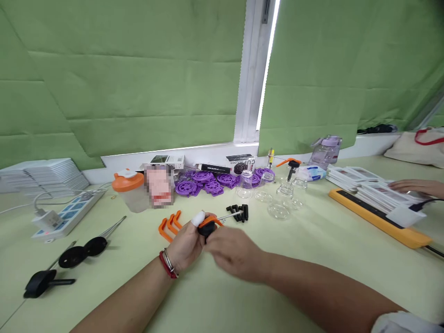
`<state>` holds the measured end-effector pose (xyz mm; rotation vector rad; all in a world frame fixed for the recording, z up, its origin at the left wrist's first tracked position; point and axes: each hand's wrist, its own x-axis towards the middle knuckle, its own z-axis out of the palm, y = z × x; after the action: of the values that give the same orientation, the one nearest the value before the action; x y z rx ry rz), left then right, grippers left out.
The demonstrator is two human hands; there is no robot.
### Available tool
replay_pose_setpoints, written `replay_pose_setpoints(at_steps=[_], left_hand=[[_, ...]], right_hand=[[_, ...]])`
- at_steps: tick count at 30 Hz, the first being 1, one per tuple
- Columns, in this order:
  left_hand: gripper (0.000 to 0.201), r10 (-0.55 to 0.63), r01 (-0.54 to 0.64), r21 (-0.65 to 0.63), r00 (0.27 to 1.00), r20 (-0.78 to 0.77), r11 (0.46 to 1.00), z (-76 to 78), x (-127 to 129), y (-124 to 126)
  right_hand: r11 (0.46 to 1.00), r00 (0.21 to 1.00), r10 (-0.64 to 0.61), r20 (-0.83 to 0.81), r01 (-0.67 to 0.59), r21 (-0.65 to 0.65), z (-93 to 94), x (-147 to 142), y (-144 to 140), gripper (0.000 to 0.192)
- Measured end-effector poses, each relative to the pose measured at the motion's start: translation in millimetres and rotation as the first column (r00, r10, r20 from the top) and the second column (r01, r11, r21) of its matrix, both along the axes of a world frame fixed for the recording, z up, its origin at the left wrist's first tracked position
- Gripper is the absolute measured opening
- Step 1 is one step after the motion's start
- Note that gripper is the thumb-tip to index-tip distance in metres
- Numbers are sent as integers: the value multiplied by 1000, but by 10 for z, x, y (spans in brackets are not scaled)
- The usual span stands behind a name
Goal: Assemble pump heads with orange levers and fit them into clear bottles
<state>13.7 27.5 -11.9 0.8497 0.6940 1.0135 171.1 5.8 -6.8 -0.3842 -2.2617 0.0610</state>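
Near the table's middle, my left hand is closed around a black round part. An orange lever sits on top of that part, and a thin metal rod points right from it. White wrapping covers my left thumb. My right hand is slightly blurred, its fingers curled against the part's lower right side; what they pinch is hidden. Left of my hands lie several loose orange levers. Short black pieces are just beyond the rod.
Clear glass cups and purple round parts stand behind. An orange-lidded shaker and white power strip are left, black discs nearer. At right lie a yellow bar, white cards and another person's hand.
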Motion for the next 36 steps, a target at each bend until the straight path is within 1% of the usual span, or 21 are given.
replay_pose_setpoints(at_steps=[1, 2, 3, 5, 6, 8, 9, 12, 15, 16, 18, 20, 22, 25, 28, 30, 32, 34, 36], left_hand=[[27, -24, 24, 4, 1000, -6, 1000, -2, 18, -14], [27, -51, 52, 11, 999, -11, 999, -6, 37, -30], [28, -80, 80, 18, 997, -15, 997, -9, 55, -47], [30, -129, 129, 13, 991, -30, 992, -15, 86, -79], [31, -145, 145, 7, 989, -41, 989, -16, 97, -92], [33, -168, 169, -4, 983, -68, 986, -16, 108, -108], [35, -179, 179, -7, 980, -82, 984, -14, 110, -113], [38, -209, 208, -11, 974, -91, 978, -3, 113, -121], [40, -232, 231, -27, 970, -75, 973, 13, 124, -129], [41, -233, 232, -30, 969, -76, 972, 16, 128, -131], [41, -224, 222, -29, 971, -83, 975, 14, 132, -129], [39, -203, 202, -26, 975, -86, 979, 3, 128, -120], [37, -185, 183, -35, 980, -74, 983, -13, 115, -106], [38, -129, 127, -46, 990, -47, 991, -28, 87, -80], [40, -75, 74, -22, 996, -40, 997, -32, 65, -58], [42, -90, 90, 13, 995, -36, 996, -41, 56, -50], [44, -139, 141, 62, 990, -34, 988, -62, 46, -44], [44, -193, 198, 115, 980, -47, 974, -95, 26, -41], [41, -230, 241, 163, 970, -84, 957, -126, -6, -38]], right_hand=[[990, 983, -76, -165, 54, -133, 62, 28, 29, 14], [959, 944, -168, -285, 90, -267, 115, 53, 57, 11], [915, 893, -258, -370, 103, -390, 156, 75, 84, 9], [816, 818, -369, -442, 58, -575, 192, 98, 130, 6], [768, 800, -394, -453, 16, -640, 190, 99, 146, 6], [693, 792, -399, -462, -70, -718, 161, 85, 166, 8], [668, 791, -393, -468, -104, -737, 142, 75, 170, 9], [639, 785, -372, -495, -170, -750, 97, 53, 172, 10], [627, 785, -374, -494, -178, -758, 78, 51, 173, 9], [624, 794, -374, -479, -167, -763, 78, 54, 173, 8], [627, 840, -346, -418, -125, -769, 83, 59, 169, 5], [649, 899, -290, -328, -67, -758, 93, 67, 161, 5], [692, 942, -235, -241, -12, -722, 99, 77, 152, 9], [771, 971, -191, -145, 57, -635, 92, 92, 139, 18], [828, 984, -172, -43, 121, -547, 78, 96, 125, 36], [847, 986, -168, 14, 151, -510, 85, 101, 119, 40], [857, 986, -152, 65, 164, -489, 115, 117, 119, 36], [869, 988, -105, 111, 146, -473, 166, 152, 126, 34], [890, 988, -30, 150, 95, -446, 226, 200, 136, 30]])
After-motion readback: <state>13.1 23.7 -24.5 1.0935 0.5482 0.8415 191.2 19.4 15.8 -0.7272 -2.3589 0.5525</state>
